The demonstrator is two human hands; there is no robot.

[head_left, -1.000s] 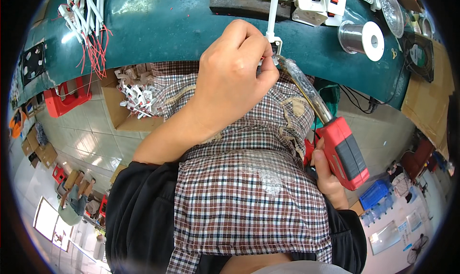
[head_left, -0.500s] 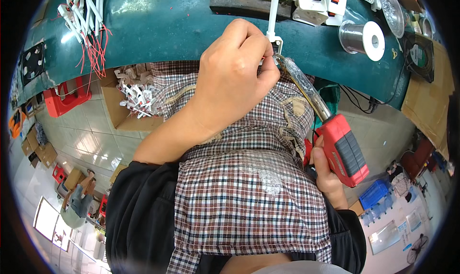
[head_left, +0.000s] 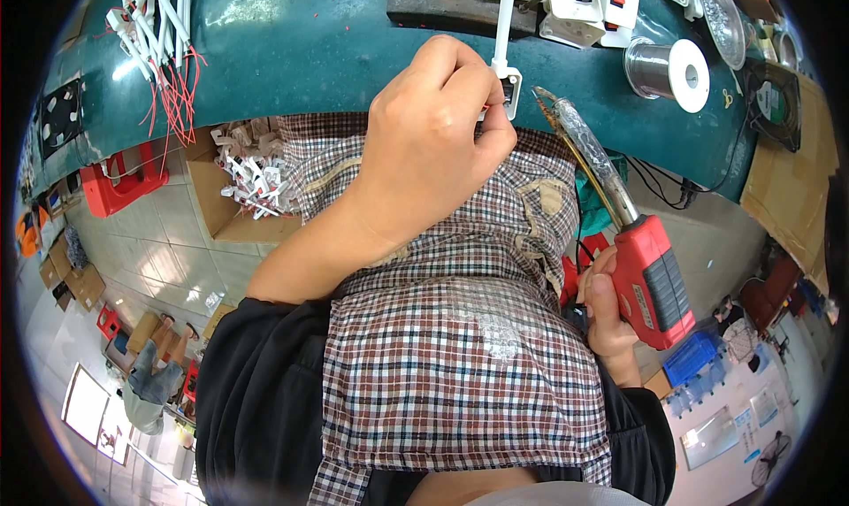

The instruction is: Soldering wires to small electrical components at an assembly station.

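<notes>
Soldering gun, red with a clear barrel, sits clenched in the right hand, its tip just beside a small white connector. Left hand pinches that connector in a tight grip, white cable rising from it, at the edge of the green surface. Solder spool lies near, up on the surface.

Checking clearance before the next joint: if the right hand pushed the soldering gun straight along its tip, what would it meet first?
Most likely the small white connector pinched in the left hand; depth is uncertain.
</notes>
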